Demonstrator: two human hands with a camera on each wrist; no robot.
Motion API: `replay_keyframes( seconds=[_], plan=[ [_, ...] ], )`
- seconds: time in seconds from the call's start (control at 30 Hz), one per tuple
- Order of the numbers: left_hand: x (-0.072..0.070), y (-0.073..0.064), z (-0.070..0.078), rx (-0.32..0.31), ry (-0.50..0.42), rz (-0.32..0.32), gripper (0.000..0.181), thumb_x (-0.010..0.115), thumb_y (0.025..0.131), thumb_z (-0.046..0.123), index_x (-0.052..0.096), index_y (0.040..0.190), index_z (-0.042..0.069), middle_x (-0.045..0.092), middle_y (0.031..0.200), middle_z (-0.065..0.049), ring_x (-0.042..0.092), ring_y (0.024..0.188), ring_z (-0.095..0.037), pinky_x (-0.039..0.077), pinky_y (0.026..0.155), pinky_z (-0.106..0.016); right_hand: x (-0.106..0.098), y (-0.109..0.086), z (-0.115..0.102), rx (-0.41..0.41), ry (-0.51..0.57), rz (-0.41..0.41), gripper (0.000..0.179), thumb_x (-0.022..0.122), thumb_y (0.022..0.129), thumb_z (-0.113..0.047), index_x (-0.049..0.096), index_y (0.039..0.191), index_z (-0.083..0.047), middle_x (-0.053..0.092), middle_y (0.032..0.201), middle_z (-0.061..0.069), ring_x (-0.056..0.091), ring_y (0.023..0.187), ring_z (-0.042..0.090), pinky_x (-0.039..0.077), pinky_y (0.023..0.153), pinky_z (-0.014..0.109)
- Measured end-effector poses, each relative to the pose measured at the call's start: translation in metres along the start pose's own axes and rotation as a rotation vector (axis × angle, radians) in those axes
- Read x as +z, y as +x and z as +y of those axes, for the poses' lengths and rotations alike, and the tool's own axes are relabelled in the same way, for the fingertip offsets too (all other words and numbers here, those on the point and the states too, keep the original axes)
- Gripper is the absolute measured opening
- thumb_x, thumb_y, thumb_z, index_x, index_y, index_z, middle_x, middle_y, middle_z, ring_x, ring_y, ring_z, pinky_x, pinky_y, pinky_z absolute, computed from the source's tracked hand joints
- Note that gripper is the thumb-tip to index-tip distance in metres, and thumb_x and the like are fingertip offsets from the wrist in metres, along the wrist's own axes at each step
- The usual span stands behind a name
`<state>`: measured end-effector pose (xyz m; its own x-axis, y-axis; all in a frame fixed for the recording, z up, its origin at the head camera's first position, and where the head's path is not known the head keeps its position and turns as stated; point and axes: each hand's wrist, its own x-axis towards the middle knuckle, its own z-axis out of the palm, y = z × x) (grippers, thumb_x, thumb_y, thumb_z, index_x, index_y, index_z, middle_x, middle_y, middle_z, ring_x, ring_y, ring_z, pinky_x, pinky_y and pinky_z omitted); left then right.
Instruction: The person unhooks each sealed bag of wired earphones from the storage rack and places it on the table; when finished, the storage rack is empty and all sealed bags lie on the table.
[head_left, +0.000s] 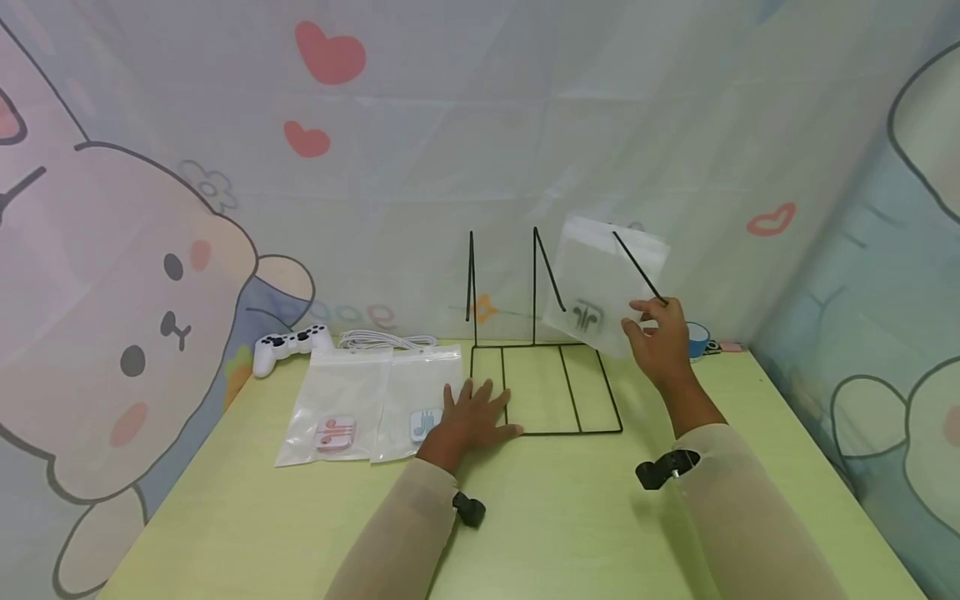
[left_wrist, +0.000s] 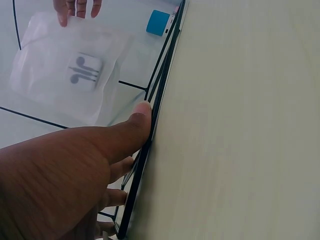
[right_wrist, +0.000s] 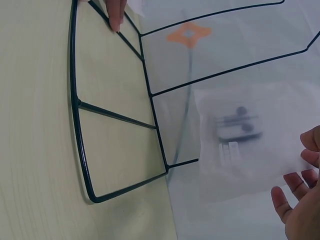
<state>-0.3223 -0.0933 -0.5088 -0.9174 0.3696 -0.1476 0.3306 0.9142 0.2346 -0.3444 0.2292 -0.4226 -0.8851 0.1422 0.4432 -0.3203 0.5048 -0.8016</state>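
Observation:
A black wire rack (head_left: 535,287) stands on the table, with uprights and forward-slanting arms. A clear zip bag (head_left: 600,275) holding a white earphone case (head_left: 587,316) hangs tilted at its rightmost arm, which comes out at the bag's top strip. My right hand (head_left: 662,342) is beside the lower tip of that arm, fingers loosely bent and spread; in the right wrist view its thumb overlaps the edge of the bag (right_wrist: 240,175). With fingers spread, my left hand (head_left: 474,417) rests on the rack's base at the left. In the left wrist view its thumb (left_wrist: 142,112) lies along the base wire.
Two more zip bags lie left of the rack, one with a pink earphone case (head_left: 335,433), one with a white-and-blue case (head_left: 424,424). Behind them are a white game controller (head_left: 291,343) and a coiled white cable (head_left: 386,340). A blue tape roll (head_left: 697,339) sits at back right.

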Motion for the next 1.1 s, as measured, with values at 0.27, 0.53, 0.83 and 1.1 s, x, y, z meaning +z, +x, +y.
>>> replay_keyframes(
  seconds=[0.27,0.53,0.83,1.1],
  plan=[
    [-0.002,-0.002,0.0,0.002,-0.006,0.002,0.081,0.051,0.106,0.072,0.036,0.172,0.03,0.026,0.183,-0.011,0.015,0.17,-0.048,0.005,0.133,-0.077,-0.002,0.0,-0.004,0.06,0.057,-0.034,0.038,0.064,0.11,-0.016,0.068,0.145,-0.002,0.061,0.132,0.019,0.064,0.119,0.025,0.052,0.099,0.029],
    [0.0,-0.001,0.0,0.006,-0.006,0.009,0.081,0.052,0.105,0.072,0.038,0.172,0.028,0.028,0.182,-0.011,0.016,0.17,-0.048,0.005,0.133,-0.077,-0.009,0.01,0.0,0.062,0.144,-0.133,0.041,0.072,0.107,-0.02,0.07,0.146,-0.006,0.057,0.086,-0.007,0.047,0.076,0.007,0.044,0.075,0.021],
    [-0.002,-0.002,0.001,0.01,-0.011,0.012,0.08,0.052,0.105,0.072,0.038,0.172,0.029,0.027,0.182,-0.011,0.016,0.17,-0.048,0.005,0.132,-0.077,-0.007,0.03,-0.005,0.221,0.107,-0.227,0.053,0.076,0.103,-0.039,0.068,0.151,-0.016,0.003,0.183,0.022,0.015,0.169,0.045,0.03,0.131,0.067],
    [-0.001,-0.002,-0.001,0.002,-0.003,0.011,0.08,0.052,0.105,0.073,0.039,0.172,0.03,0.028,0.182,-0.01,0.017,0.17,-0.048,0.006,0.133,-0.077,-0.003,0.042,-0.001,0.192,0.154,-0.227,0.057,0.08,0.1,-0.037,0.067,0.152,-0.018,0.032,0.18,0.008,0.034,0.165,0.038,0.04,0.128,0.06]
  ],
)
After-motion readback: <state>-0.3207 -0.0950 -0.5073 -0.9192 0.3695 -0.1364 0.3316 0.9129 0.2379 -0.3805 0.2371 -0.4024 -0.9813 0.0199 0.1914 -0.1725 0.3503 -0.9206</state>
